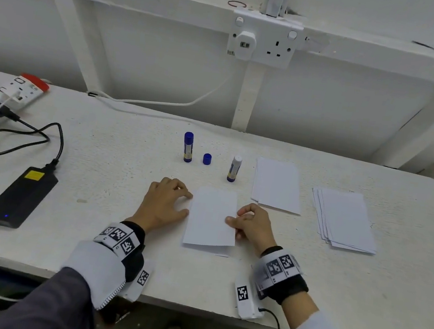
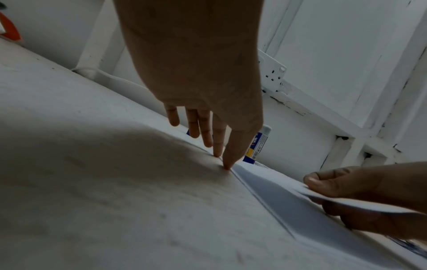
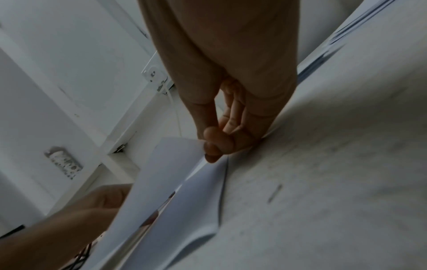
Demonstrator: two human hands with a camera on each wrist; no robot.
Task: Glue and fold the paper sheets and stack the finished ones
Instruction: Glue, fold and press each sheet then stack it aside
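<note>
A folded white paper sheet (image 1: 210,218) lies on the white table in front of me. My left hand (image 1: 166,204) rests beside its left folded edge, and its fingertips (image 2: 227,165) touch the fold with fairly straight fingers. My right hand (image 1: 252,225) pinches the right edge of the upper flap (image 3: 171,164) between thumb and forefinger, lifted slightly off the lower layer. An uncapped glue stick (image 1: 234,169) stands behind the sheet, with its blue cap (image 1: 207,159) to its left. A capped blue glue stick (image 1: 188,147) stands further left.
Two piles of white sheets lie to the right: one (image 1: 276,184) behind my right hand and one fanned pile (image 1: 345,221) further right. A black power adapter (image 1: 21,195) with cables and a power strip (image 1: 6,98) occupy the left of the table.
</note>
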